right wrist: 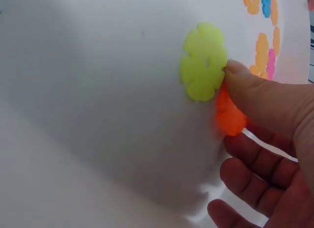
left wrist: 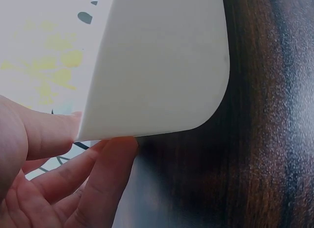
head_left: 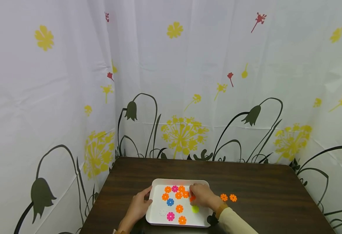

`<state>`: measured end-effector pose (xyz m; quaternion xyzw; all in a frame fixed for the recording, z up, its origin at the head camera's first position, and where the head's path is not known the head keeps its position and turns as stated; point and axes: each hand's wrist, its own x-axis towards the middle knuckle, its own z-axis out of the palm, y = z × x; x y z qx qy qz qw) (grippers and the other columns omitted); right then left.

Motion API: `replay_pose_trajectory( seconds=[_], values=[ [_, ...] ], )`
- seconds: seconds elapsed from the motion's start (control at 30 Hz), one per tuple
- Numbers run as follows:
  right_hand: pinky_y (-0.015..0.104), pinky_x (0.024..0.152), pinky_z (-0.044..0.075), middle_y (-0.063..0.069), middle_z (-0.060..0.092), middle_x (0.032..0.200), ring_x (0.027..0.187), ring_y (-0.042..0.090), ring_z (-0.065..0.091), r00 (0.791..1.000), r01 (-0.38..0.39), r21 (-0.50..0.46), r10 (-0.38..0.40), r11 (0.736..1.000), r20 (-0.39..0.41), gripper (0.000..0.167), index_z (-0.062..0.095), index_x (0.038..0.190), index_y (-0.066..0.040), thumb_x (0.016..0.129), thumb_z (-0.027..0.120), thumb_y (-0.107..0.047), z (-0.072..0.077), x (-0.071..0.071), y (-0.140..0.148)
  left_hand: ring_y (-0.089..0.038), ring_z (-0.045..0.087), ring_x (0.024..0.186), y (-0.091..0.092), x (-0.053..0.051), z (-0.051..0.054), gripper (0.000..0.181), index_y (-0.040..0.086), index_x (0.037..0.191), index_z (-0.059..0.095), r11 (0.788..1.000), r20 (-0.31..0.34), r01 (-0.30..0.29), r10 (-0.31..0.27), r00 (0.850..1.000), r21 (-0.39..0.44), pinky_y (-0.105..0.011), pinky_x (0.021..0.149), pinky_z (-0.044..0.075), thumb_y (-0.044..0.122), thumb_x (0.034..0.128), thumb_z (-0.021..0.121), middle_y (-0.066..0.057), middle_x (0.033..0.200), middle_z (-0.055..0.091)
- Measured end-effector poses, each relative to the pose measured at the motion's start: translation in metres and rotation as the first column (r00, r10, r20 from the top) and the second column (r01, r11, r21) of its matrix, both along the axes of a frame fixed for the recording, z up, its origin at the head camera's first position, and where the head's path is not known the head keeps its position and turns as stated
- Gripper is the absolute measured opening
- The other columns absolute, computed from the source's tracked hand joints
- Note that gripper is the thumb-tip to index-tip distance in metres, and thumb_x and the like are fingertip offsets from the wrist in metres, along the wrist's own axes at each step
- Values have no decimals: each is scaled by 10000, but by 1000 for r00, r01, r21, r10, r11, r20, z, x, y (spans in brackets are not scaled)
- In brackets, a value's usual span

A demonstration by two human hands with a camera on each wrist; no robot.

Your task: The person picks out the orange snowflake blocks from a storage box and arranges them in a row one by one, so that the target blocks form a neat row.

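Observation:
A white tray [head_left: 159,221] on the dark table holds several orange flower-shaped discs [head_left: 179,208], two pink ones [head_left: 170,216], a blue one [head_left: 170,202] and a yellow-green one [head_left: 195,209]. My left hand [head_left: 138,204] grips the tray's left edge, thumb on the rim [left wrist: 81,134] and fingers against its outer side. Over the right part of the tray, my right hand [head_left: 203,195] pinches an orange disc [right wrist: 230,112] between thumb and fingers, close beside the yellow-green disc [right wrist: 204,62].
Two orange discs [head_left: 224,197] lie on the brown table [head_left: 264,201] to the right of the tray. A clear disc [head_left: 163,213] appears at the tray's lower left. Behind the table hangs a white curtain [head_left: 147,78] with printed flowers.

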<state>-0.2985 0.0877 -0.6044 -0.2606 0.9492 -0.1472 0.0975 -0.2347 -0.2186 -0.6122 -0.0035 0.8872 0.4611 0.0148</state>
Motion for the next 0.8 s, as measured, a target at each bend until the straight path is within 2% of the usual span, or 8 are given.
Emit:
replay_pose_trajectory(
  seconds=[0.17,0.33,0.5,0.8],
  values=[
    [266,685,381,-93,503,734,697,114,453,1000,-25,8,25,1000,-12,331,604,926,-186,817,910,-248,4,0,0,-249,762,859,0,0,0,594,-52,1489,556,1000,-10,0,0,1000,9,-385,696,635,-79,915,704,-322,1215,716],
    [239,658,418,-102,529,723,672,105,459,998,-53,-22,53,998,-25,258,634,911,-177,841,882,-177,14,1,0,-257,762,867,2,-1,-1,592,-62,1494,544,1000,-8,12,-12,1000,20,-385,694,636,-80,921,694,-332,1223,708],
    [229,690,470,-102,579,757,689,86,475,994,-87,-38,85,995,-65,195,690,921,-158,870,875,-191,20,2,-1,-268,762,877,2,-1,0,591,-72,1487,546,1000,-13,12,-12,1000,13,-396,702,638,-84,915,695,-340,1227,704],
    [238,667,476,-101,577,793,705,89,498,999,-49,-127,47,991,-23,168,638,977,-163,939,800,-138,24,5,7,-275,766,890,-1,-1,-3,592,-70,1492,541,1000,-7,15,-15,1000,4,-416,723,644,-82,920,693,-344,1240,698]
  ],
)
